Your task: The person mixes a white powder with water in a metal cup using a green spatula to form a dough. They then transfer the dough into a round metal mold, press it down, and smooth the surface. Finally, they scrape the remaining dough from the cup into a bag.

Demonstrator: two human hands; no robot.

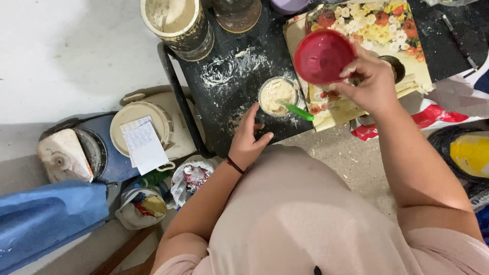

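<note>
My right hand (374, 81) holds a small red bowl (322, 55) by its rim, tilted above a flowered board (379, 28). My left hand (248, 137) rests on the dark table's near edge, fingers loosely spread, holding nothing. Just beyond it stands a clear glass cup (277, 95) filled with pale batter, with a green spoon (298, 111) leaning out of it to the right. Flour is smeared over the dark table (229, 66) around the cup.
A large tin (177, 25) with pale contents and a brown jar (237, 12) stand at the table's far edge. On the floor to the left are a cream lidded pot with a paper note (144, 142), a blue appliance (76, 153) and plastic bags (191, 178). A yellow item (471, 153) lies at right.
</note>
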